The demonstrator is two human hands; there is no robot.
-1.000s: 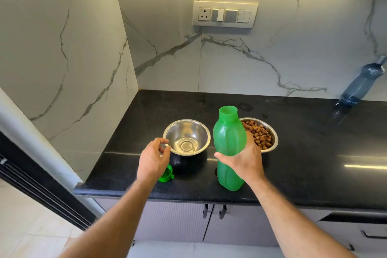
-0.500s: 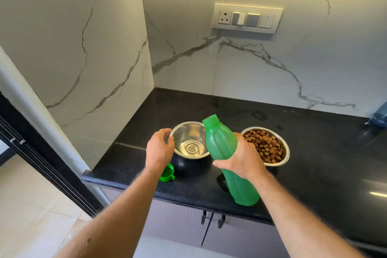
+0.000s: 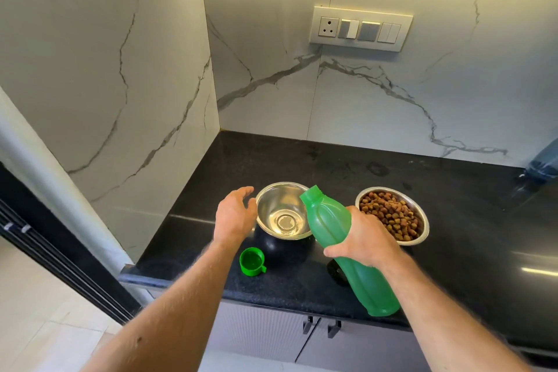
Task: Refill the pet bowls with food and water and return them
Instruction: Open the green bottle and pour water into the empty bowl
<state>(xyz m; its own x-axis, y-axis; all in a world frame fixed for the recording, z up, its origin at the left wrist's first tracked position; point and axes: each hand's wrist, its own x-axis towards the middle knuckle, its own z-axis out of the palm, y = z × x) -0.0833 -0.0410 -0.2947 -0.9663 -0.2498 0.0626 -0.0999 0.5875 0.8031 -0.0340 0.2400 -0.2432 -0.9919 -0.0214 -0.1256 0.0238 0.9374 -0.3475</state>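
The right hand point(image 3: 367, 238) grips a green bottle point(image 3: 341, 238) around its middle, fingers curled round the body, and holds it tilted with the uncapped mouth over the near-right rim of the empty bowl point(image 3: 279, 208). That steel bowl is the landmark here: it sits on the black counter point(image 3: 453, 190) near the corner where two marble walls meet, and a little clear liquid or a reflection shines at its bottom; which of the two cannot be told. The left hand point(image 3: 235, 216) hovers just left of the bowl, fingers spread and relaxed, holding nothing; whether it touches the rim cannot be told. In front of the bowl and slightly left, near the counter's front edge, a green cap point(image 3: 252, 261) lies open side up. Right of the bowl, a little apart from it, a second steel bowl holds brown kibble point(image 3: 392, 214) nearly to the rim. Far right of the bowl, at the frame's edge, part of a blue bottle point(image 3: 543, 163) leans by the wall. Above and behind the bowl, a switch plate point(image 3: 360, 29) is set in the wall.
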